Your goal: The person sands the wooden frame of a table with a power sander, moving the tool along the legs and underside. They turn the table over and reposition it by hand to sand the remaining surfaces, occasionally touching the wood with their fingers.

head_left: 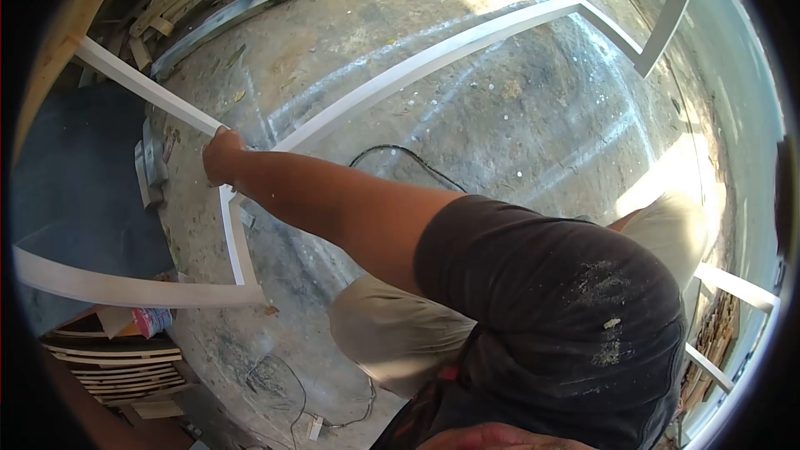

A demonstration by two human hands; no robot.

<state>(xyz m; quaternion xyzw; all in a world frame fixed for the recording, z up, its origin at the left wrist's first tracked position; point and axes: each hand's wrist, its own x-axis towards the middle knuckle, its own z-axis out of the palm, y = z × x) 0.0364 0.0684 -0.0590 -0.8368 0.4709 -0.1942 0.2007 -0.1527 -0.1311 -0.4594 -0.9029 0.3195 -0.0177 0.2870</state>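
Observation:
My right arm reaches across to the left, and my right hand [223, 158] is closed round a corner of a long white frame [425, 58] made of narrow bars. From that corner one bar runs to the upper left, and another runs away to the upper right. A short white piece drops below the hand to a further bar [142, 290] at the left. My left hand does not show. At the bottom edge is a patch of skin whose body part I cannot make out.
White chalky outlines mark the concrete floor [500, 108]. A dark cable [408, 150] lies beyond my arm. Wood scraps [179, 8] lie at the upper left, and stacked slats [117, 358] at the lower left. More white bars [737, 286] stand at the right.

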